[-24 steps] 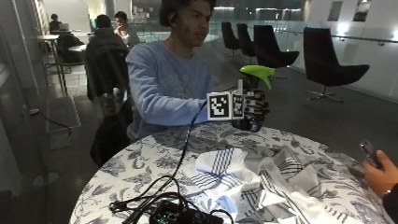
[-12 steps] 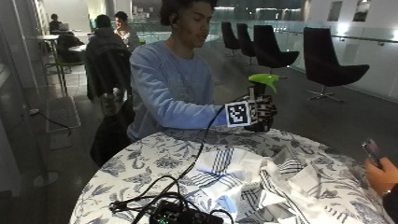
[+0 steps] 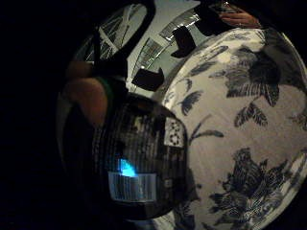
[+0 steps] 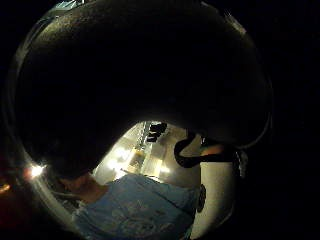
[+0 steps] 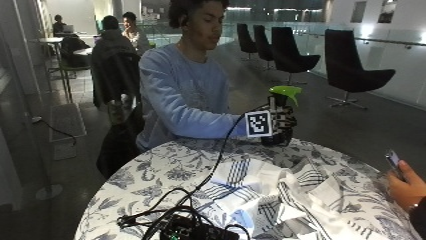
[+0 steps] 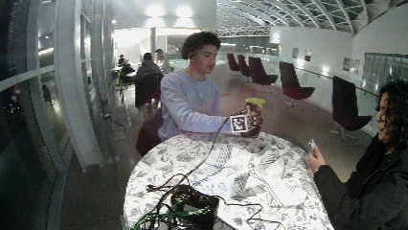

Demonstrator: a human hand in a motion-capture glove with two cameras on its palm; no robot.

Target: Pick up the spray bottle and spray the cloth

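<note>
In the outside view the gloved right hand [image 5: 282, 120] grips a dark spray bottle [image 5: 275, 138] with a green trigger head [image 5: 285, 92], held upright at the table's far edge. Whether its base touches the table I cannot tell. The white cloth [image 5: 279, 195] with dark stripes lies crumpled in the middle of the floral tablecloth [image 5: 160, 170], nearer the camera than the bottle. In the little finger side palm view the bottle's labelled body [image 3: 139, 163] sits close to the palm above the tablecloth [image 3: 249, 120]. The thumb side palm view is mostly filled by the dark bottle [image 4: 140, 75]. The wide outside view shows the hand [image 6: 252, 122], bottle head [image 6: 255, 102] and cloth [image 6: 255, 172].
A black device with tangled cables [image 5: 193, 230] lies at the table's near edge. Another person's hand holding a phone [image 5: 399, 180] reaches in at the right. Black chairs [image 5: 353, 70] stand on the floor behind the table.
The hand has brought the spray bottle down and a little to the right, from chest height to just above the table's far edge.
</note>
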